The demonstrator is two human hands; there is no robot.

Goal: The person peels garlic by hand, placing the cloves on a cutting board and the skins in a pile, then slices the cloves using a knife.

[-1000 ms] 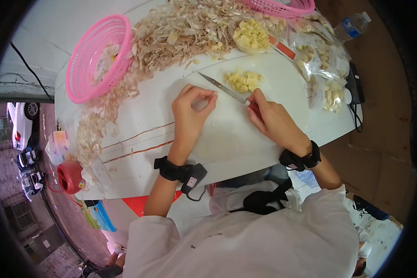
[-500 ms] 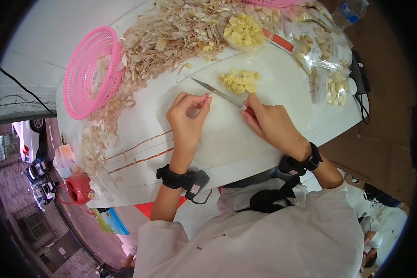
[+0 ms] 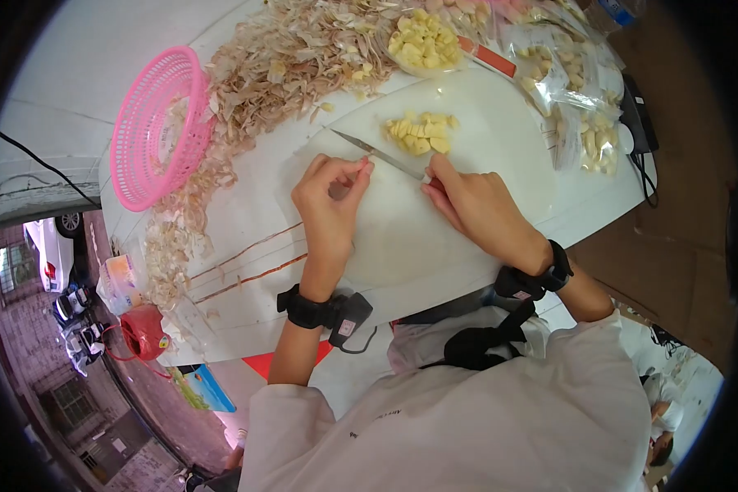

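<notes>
My right hand grips the handle of a knife, whose blade points up and left, close to the fingertips of my left hand. Thumb and index finger of my left hand are pinched together on something too small to make out. Both hands are over a pale cutting board. Cut yellow pieces, which look like garlic, lie on it just beyond the knife. A clear container of similar pieces stands at the board's far edge.
A large pile of dry skins spreads across the back left. Beside it a pink basket leans at the left. Bags of cloves lie at the back right. A red pot is at lower left. Part of another person shows at lower right.
The knife and my right hand have shifted slightly up and left, bringing the blade nearer my left fingertips. My left hand keeps its pinch. The whole view has also moved a little.
</notes>
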